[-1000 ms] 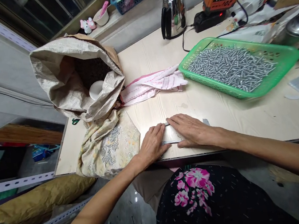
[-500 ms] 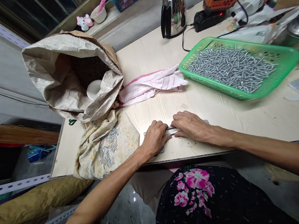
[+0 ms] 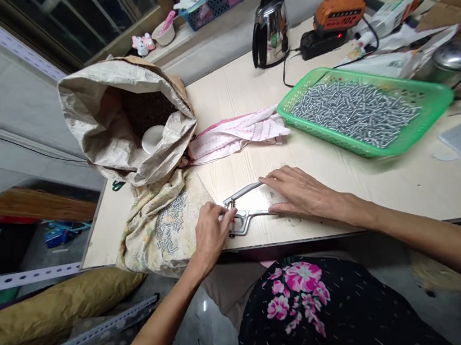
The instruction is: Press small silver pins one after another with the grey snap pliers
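Pliers-like metal hand tool (image 3: 257,212) lies near the table's front edge, its two handles spread apart and a small spring by its head. My right hand (image 3: 307,190) spans the handle ends, fingers at the upper handle and thumb at the lower one. At the head, my left hand (image 3: 211,229) has its thumb and fingers pinched together; a tiny red spot shows there, but what they hold is hidden. To the left, many small metal pins (image 3: 171,220) lie on a patterned cloth (image 3: 137,241).
A green basket (image 3: 431,118) of metal pins stands at right. Behind are a pink-and-white towel (image 3: 242,131), a steel kettle (image 3: 273,31) and an orange battery on a charger (image 3: 319,42). An open sack (image 3: 97,128) with a white bowl (image 3: 153,139) inside stands at left.
The tool's handles, pressed close together between my hands before, now stand apart. My left hand has moved left to the tool's head, and my right hand has loosened around the handle ends.
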The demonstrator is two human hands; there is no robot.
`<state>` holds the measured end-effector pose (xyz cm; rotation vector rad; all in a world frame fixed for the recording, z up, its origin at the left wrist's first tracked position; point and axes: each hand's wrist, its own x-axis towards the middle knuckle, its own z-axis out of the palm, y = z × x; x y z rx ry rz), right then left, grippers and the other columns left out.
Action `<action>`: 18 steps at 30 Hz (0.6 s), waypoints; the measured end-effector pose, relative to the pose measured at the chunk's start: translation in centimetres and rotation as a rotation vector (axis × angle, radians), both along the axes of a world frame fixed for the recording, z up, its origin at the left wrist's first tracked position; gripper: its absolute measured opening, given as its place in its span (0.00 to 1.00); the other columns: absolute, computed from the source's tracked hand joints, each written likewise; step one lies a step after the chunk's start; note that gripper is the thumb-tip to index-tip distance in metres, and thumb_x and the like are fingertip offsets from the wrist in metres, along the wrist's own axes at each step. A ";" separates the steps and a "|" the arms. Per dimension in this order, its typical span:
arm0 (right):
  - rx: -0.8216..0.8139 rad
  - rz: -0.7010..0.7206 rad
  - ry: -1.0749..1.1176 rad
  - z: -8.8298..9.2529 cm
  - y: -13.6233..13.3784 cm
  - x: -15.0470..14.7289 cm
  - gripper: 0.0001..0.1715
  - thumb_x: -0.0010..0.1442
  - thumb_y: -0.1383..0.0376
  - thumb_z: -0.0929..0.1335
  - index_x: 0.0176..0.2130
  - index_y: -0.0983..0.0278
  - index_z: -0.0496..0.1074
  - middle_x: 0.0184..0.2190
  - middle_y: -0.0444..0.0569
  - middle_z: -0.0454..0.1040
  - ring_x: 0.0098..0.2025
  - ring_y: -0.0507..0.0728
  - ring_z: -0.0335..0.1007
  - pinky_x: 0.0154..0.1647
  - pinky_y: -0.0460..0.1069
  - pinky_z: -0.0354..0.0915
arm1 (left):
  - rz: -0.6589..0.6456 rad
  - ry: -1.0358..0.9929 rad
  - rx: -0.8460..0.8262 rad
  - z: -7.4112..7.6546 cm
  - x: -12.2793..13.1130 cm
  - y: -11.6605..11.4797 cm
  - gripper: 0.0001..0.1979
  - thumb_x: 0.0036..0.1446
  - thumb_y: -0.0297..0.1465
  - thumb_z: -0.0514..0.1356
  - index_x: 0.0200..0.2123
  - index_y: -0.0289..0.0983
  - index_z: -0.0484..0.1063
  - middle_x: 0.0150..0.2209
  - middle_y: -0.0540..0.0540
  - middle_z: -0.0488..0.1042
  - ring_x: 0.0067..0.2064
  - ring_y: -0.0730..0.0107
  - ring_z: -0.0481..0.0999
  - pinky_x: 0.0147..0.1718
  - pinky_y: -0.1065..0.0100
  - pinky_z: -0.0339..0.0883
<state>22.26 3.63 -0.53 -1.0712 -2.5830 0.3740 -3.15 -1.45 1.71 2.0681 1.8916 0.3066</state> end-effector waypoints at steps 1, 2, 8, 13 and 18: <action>-0.006 0.007 0.004 0.1 -0.4 -0.2 0.30 0.58 0.55 0.71 0.55 0.65 0.65 0.46 0.56 0.69 0.47 0.63 0.61 0.45 0.55 0.58 | 0.066 0.036 -0.061 0.2 -0.4 -0.4 0.16 0.61 0.42 0.57 0.29 0.36 0.75 0.34 0.44 0.71 0.41 0.61 0.71 0.39 0.65 0.63; -0.014 0.018 0.006 0.1 -0.9 -0.6 0.26 0.59 0.56 0.71 0.53 0.65 0.67 0.44 0.54 0.69 0.46 0.62 0.61 0.44 0.54 0.58 | 0.114 0.065 -0.125 0.3 -0.7 -0.7 0.17 0.58 0.43 0.59 0.25 0.36 0.74 0.32 0.45 0.70 0.39 0.62 0.71 0.36 0.66 0.62; 0.041 -0.019 -0.034 -1.7 -3.2 -3.8 0.05 0.64 0.67 0.66 0.38 0.64 0.72 0.35 0.50 0.69 0.39 0.58 0.60 0.39 0.52 0.54 | 0.183 -0.036 -0.443 -0.8 -0.8 0.8 0.18 0.49 0.41 0.63 0.16 0.36 0.68 0.18 0.52 0.64 0.25 0.72 0.64 0.26 0.69 0.50; 0.114 -0.028 -0.049 -3.2 -3.5 -4.6 0.10 0.65 0.72 0.61 0.34 0.64 0.69 0.34 0.50 0.69 0.37 0.59 0.59 0.38 0.53 0.53 | 0.223 -0.145 -0.605 -0.9 -1.2 2.0 0.15 0.44 0.34 0.63 0.13 0.36 0.64 0.13 0.55 0.57 0.19 0.75 0.58 0.23 0.70 0.48; 0.083 -0.064 -0.063 -2.9 -4.1 -4.9 0.09 0.65 0.72 0.62 0.35 0.61 0.68 0.36 0.50 0.70 0.38 0.59 0.61 0.41 0.53 0.56 | 0.066 0.127 -0.338 0.8 -0.1 1.0 0.07 0.46 0.27 0.59 0.18 0.37 0.68 0.19 0.51 0.63 0.25 0.66 0.67 0.27 0.66 0.51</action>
